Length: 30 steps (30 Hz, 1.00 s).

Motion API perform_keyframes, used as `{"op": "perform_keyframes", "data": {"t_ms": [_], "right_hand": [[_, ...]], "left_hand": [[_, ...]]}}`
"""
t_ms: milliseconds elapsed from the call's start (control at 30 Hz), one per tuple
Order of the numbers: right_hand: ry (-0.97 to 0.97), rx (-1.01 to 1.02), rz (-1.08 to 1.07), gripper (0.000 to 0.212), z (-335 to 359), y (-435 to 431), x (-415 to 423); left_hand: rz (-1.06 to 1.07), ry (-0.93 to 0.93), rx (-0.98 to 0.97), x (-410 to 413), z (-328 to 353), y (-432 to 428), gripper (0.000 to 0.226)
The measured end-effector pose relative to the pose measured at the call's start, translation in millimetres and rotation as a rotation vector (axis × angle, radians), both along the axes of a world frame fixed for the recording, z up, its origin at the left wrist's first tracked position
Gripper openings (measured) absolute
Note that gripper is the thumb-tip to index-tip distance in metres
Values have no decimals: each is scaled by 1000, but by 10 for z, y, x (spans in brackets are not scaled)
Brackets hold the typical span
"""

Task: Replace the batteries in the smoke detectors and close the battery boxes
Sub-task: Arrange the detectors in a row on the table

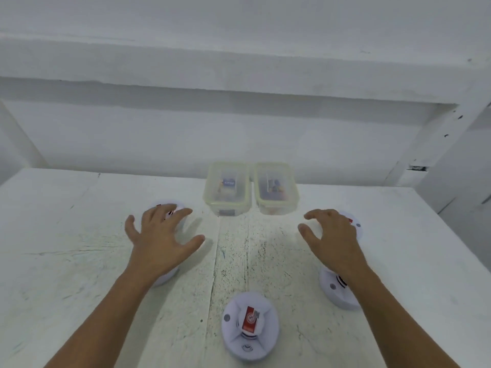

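Desk [66, 261]: white and scratched, with a white wall behind it.
Left hand [162, 240]: its grip is wide open with the fingers spread out flat, and it holds nothing. It hangs over the far-left detector [164, 203]. I cannot tell if the fingers touch it.
Right hand [332, 240]: its grip is loose with the fingers a little bent, and it holds nothing. It is just in front of the far-right detector [354, 224].
Near-left detector [166, 278]: mostly hidden under the left wrist.
Near-right detector [334, 290]: partly hidden under the right arm.
Front detector [250, 325]: round and white, at the near middle of the desk between the two arms. It has a red label on its middle.
Left box [227, 191] and right box [276, 191]: clear plastic with pale green rims, side by side at the back of the desk. There are small coloured things inside, too blurry to name.
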State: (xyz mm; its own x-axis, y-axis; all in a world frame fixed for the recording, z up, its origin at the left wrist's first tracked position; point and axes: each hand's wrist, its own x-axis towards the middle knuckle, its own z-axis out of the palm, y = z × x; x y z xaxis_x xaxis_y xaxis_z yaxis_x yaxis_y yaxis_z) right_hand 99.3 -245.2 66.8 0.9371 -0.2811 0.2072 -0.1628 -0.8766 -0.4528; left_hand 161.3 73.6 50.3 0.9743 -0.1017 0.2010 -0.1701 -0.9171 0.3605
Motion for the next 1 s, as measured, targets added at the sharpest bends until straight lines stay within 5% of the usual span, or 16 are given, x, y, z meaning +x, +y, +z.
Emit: {"op": "perform_keyframes", "data": {"t_ms": [200, 400, 600, 1000], "right_hand": [[345, -134, -222, 53, -282, -48, -795], [207, -86, -222, 63, -461, 73, -833], [133, -27, -60, 62, -506, 359, -378], [187, 8, 27, 67, -507, 536, 166]], "left_hand": [[172, 85, -59, -524, -349, 415, 94], [84, 95, -292, -535, -458, 394, 71], [-153, 132, -405, -318, -511, -16, 77], [-292, 181, -407, 45, -518, -323, 80]]}}
